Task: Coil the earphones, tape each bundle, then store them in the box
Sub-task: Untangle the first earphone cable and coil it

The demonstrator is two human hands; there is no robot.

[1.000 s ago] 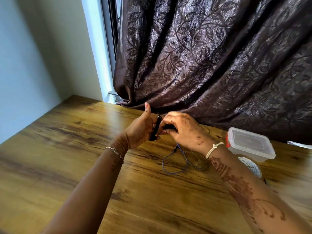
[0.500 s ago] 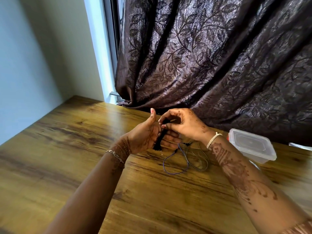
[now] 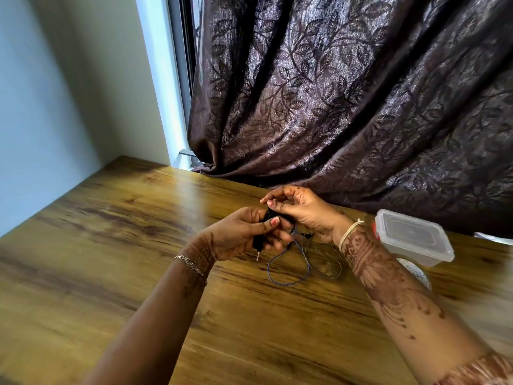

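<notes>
Above the wooden table (image 3: 111,259), close to the curtain (image 3: 333,107) at its far edge: black earphone bundle (image 3: 258,242) gripped in the curled left hand (image 3: 244,234), jack poking out below, top pinched by the right hand (image 3: 302,212). Just right, loose cable loops (image 3: 287,284) on the wood; farther right, clear plastic box (image 3: 410,236); wide wood stretching near and left.

Black earphone coil (image 3: 258,242) in left hand (image 3: 238,237) and right hand (image 3: 304,213) above wooden table (image 3: 111,245), plastic box (image 3: 410,237) nearby.
</notes>
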